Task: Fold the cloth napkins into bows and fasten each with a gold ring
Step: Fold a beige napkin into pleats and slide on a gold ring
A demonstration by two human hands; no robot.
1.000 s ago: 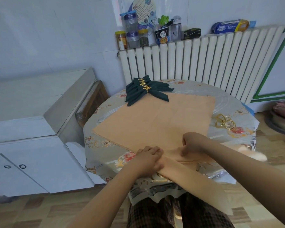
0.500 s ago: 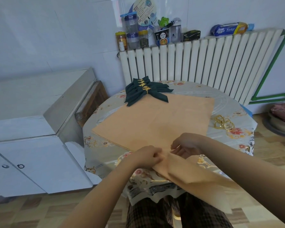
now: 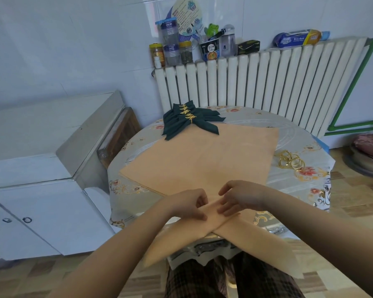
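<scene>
A folded peach napkin strip (image 3: 265,240) lies crossed over itself at the table's near edge, both tails hanging off toward my lap. My left hand (image 3: 185,204) pinches the crossing from the left. My right hand (image 3: 239,196) presses it from the right with fairly straight fingers. Beyond the hands a stack of flat peach napkins (image 3: 205,160) covers the middle of the table. Several dark green bows (image 3: 187,122) with gold rings sit at the far side. Loose gold rings (image 3: 291,161) lie at the right.
The round table (image 3: 299,183) carries a flowered cloth. A white radiator (image 3: 267,82) stands behind it, topped with jars and boxes. A white cabinet (image 3: 37,168) is close on the left. A basin (image 3: 368,151) sits on the floor at the right.
The left tail has been swung down and across, so the strip now forms an X. Both hands have closed in on the crossing at the table edge.
</scene>
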